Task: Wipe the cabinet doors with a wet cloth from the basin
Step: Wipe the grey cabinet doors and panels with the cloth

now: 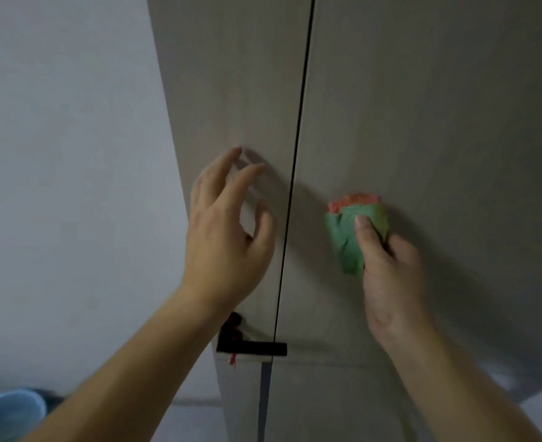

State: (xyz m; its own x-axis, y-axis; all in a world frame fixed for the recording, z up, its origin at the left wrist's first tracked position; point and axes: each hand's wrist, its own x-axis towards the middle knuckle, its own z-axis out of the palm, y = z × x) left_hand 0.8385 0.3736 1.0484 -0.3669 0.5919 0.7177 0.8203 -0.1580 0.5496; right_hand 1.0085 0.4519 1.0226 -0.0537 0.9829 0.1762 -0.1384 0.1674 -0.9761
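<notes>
Cloth (pixel 349 244), green with a red edge: we grip it bunched in the right hand (pixel 390 275), thumb across it, pressed to the right cabinet door (pixel 438 122) near its inner edge. Left hand (pixel 228 237) spread wide, holding nothing, fingertips (pixel 236 152) at the left door (pixel 231 74) (contact unclear).

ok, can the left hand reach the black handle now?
Probably yes: the left hand is open and empty, just above the black handle, with nothing between them.
</notes>
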